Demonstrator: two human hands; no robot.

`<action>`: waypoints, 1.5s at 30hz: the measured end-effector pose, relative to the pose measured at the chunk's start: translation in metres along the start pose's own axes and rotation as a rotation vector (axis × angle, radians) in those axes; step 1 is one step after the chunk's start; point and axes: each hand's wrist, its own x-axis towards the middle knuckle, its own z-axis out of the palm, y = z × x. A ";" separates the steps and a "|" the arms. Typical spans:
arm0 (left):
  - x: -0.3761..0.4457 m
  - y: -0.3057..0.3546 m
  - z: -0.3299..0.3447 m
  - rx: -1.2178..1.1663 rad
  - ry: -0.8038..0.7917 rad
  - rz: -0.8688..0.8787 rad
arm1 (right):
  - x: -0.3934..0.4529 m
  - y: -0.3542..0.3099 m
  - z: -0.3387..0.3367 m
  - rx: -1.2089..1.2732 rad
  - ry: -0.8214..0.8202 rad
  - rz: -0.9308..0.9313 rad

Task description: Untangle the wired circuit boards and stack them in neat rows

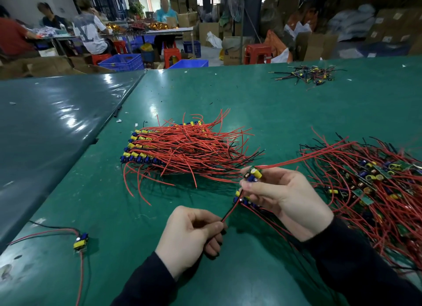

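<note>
Mid-untangling: right hand [283, 198] pinching a small board [253, 175] by its edge, lifted just above the green table [228, 95]; left hand [189, 237] curled round that board's red and black wires [230, 211], drawing them straight. Red leads trailing right into the loose tangle [374, 191]. Sorted stack [173, 148] lying just beyond, boards in rows. Next, probably: freeing the far leads, then laying the board along the stack's front row, wires pointing right
</note>
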 end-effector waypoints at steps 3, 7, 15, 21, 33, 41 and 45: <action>0.001 -0.001 -0.002 0.009 0.043 0.009 | 0.000 0.001 0.001 0.017 -0.001 -0.018; 0.004 -0.003 -0.009 0.081 0.123 0.021 | 0.002 0.001 -0.003 0.067 0.041 -0.045; 0.001 0.006 -0.025 -0.173 -0.027 -0.004 | 0.005 -0.005 -0.008 0.108 0.103 -0.087; -0.011 0.026 -0.050 -0.416 -0.138 0.298 | 0.005 -0.007 -0.009 0.071 0.078 -0.040; -0.011 0.034 -0.055 -0.625 0.286 0.545 | -0.004 0.000 -0.021 -0.351 -0.699 -0.012; -0.010 0.034 -0.054 -0.737 0.275 0.506 | -0.008 0.010 -0.002 -0.213 -0.722 0.370; -0.005 0.030 -0.047 -0.660 0.378 0.508 | -0.013 0.028 0.013 -0.376 -0.697 0.164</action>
